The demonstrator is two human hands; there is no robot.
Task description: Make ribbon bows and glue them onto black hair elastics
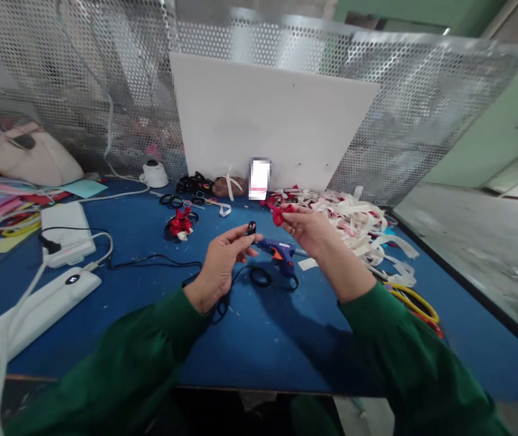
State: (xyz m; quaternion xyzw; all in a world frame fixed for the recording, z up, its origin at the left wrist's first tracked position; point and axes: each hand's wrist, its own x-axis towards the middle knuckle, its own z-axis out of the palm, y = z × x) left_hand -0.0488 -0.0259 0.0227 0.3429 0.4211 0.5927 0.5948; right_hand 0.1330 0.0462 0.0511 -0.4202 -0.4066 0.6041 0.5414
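Between thumb and fingers, my left hand [220, 263] pinches a small black hair tie [252, 227] above the table. My right hand [311, 229], just to the right of it, grips a red ribbon bow [281, 214]; the fingers hide part of it. The two held pieces are apart. A blue glue gun [280, 253] with an orange trigger lies below and between my hands, its black cord [259, 277] coiled beside it. Left of my hands, a red bow on a black band [180, 224] rests on the table.
Loose white and red ribbons [354, 218] are heaped at the right. Black hair ties [170, 200] lie at the back, near a propped phone [259, 178] and a white board [272, 121]. A power strip [31, 324], white adapter [65, 227] and cables occupy the left.
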